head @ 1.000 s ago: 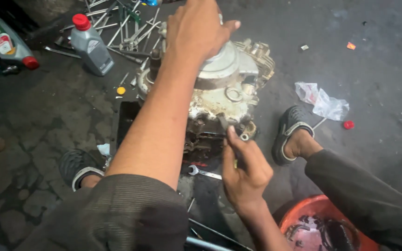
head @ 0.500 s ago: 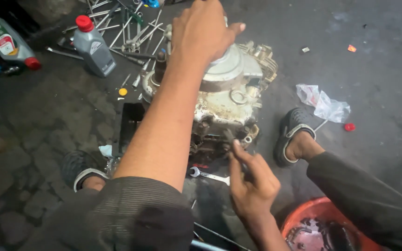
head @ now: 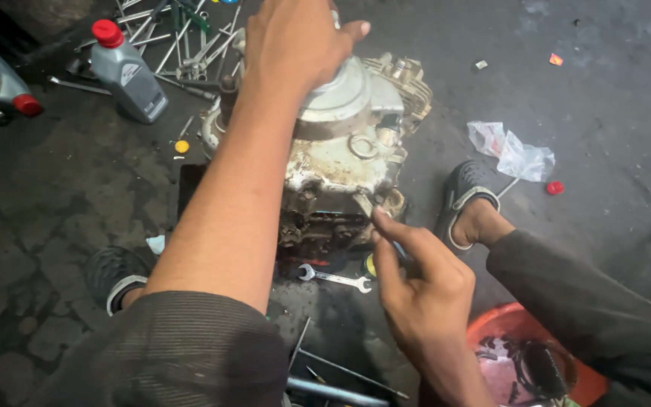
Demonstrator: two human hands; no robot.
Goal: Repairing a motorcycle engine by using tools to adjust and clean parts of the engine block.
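Grimy matt cast-metal engine (head: 348,151)

A grey bottle with a red cap (head: 126,71) is stood on the floor (head: 39,196) beside scattered metal tools (head: 175,38). A spanner (head: 334,277), crumpled plastic (head: 512,153) and an orange basin (head: 525,354) are seen nearby.
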